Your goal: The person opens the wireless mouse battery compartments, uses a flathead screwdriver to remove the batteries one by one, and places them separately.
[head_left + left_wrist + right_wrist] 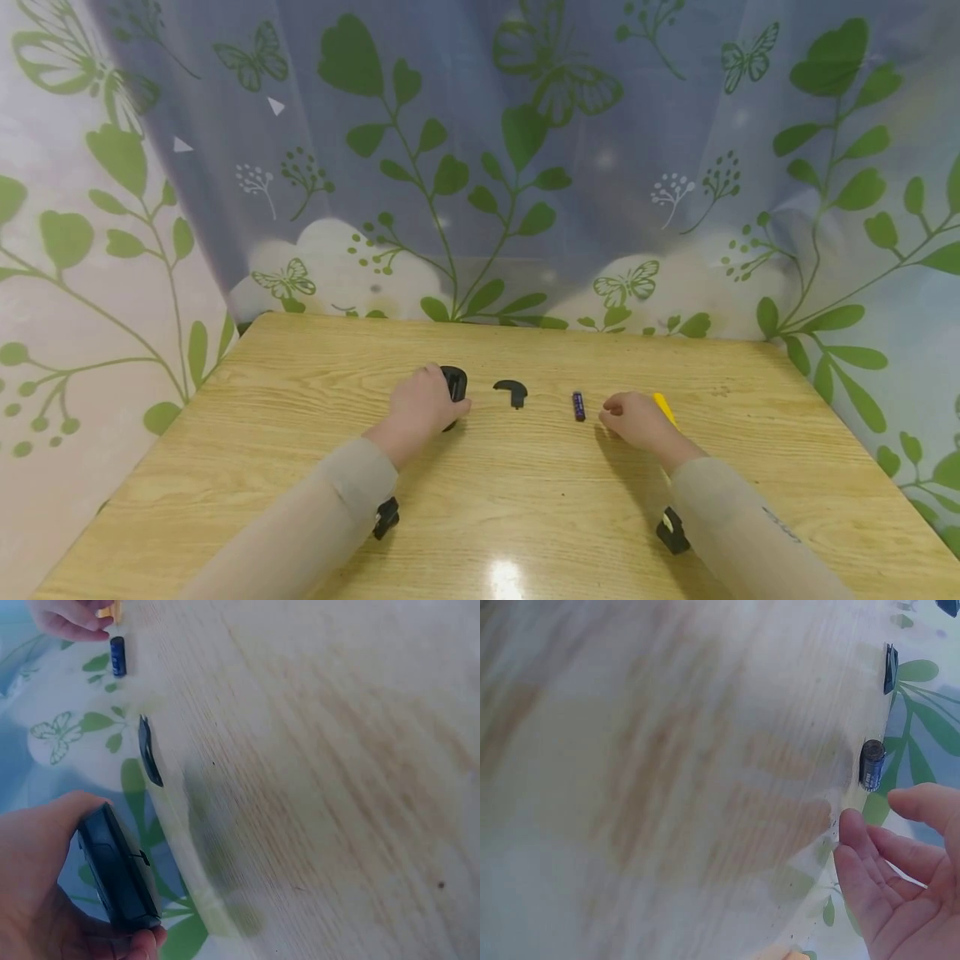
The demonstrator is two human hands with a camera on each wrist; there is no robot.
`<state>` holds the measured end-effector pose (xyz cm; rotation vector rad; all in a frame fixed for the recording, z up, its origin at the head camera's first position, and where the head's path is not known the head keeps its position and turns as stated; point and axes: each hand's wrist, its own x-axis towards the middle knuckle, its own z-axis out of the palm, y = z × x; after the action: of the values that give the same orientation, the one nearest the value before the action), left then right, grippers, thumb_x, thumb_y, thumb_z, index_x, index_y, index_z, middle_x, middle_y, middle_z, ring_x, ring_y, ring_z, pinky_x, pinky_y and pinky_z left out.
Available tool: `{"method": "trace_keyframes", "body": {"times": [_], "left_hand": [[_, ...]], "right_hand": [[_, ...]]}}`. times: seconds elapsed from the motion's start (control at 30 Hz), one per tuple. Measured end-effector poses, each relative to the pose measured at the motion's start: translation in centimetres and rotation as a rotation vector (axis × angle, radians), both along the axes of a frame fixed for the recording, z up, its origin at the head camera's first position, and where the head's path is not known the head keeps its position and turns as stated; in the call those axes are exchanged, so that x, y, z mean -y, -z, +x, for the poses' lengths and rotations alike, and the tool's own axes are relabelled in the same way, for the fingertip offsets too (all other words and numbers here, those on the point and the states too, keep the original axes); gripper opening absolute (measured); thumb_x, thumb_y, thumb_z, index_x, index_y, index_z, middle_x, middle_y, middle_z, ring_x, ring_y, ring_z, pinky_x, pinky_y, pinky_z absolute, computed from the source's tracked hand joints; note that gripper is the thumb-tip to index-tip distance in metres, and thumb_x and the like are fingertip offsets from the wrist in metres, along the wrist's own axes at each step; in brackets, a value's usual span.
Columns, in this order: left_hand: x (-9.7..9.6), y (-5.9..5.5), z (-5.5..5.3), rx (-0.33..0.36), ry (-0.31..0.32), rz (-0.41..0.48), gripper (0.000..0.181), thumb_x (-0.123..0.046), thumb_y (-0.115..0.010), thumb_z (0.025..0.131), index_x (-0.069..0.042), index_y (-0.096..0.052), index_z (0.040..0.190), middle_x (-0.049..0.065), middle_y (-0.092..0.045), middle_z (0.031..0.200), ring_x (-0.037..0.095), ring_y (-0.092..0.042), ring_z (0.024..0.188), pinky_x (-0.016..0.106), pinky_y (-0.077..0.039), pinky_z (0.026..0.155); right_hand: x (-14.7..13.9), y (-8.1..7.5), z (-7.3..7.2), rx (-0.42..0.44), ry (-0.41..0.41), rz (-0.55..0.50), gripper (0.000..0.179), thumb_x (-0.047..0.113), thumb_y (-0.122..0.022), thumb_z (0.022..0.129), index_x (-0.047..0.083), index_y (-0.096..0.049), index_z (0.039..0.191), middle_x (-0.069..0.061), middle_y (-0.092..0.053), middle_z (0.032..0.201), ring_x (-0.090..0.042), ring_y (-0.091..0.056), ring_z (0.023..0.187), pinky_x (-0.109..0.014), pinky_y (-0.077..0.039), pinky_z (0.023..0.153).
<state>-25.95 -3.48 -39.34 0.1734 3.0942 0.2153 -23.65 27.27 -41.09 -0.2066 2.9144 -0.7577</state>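
Note:
My left hand (423,407) grips a black rounded device that looks like a computer mouse (454,385), with a recess in the side that faces up. In the left wrist view, thumb and fingers hold the same mouse (118,866) by its edges. A curved, hook-shaped black cover piece (513,392) lies on the table to the right of it. Farther right is a dark purple-blue cylindrical battery (578,406). Just right of the battery hovers my right hand (637,419), its fingers loosely bent around nothing. The right wrist view shows the battery (871,765) apart from the fingertips.
A yellow object (664,410), partly hidden, lies behind my right hand. The wooden table (525,492) ends at the back against a curtain (465,167) printed with leaves and butterflies. Black wrist-camera parts (672,531) hang below both forearms.

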Motion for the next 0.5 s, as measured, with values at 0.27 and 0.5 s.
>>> {"method": "trace_keyframes", "body": {"times": [0.27, 0.5], "left_hand": [[-0.1, 0.0, -1.0, 0.065, -0.046, -0.042, 0.082, -0.058, -0.059, 0.082, 0.009, -0.044, 0.126, 0.020, -0.062, 0.105, 0.027, -0.064, 0.080, 0.040, -0.053, 0.066], [-0.3, -0.2, -1.4, 0.112, -0.068, -0.073, 0.081, -0.057, -0.059, 0.083, 0.008, -0.043, 0.129, 0.018, -0.064, 0.101, 0.027, -0.064, 0.087, 0.042, -0.052, 0.073]], "right_hand": [[0.1, 0.0, 0.3, -0.005, 0.002, -0.008, 0.036, 0.010, -0.053, 0.092, -0.017, -0.052, 0.116, -0.030, -0.059, 0.106, -0.022, -0.065, 0.075, -0.039, -0.052, 0.073], [0.1, -0.1, 0.3, -0.006, 0.004, -0.023, 0.037, 0.011, -0.052, 0.093, -0.017, -0.051, 0.118, -0.031, -0.058, 0.107, -0.022, -0.065, 0.074, -0.038, -0.052, 0.071]]}}
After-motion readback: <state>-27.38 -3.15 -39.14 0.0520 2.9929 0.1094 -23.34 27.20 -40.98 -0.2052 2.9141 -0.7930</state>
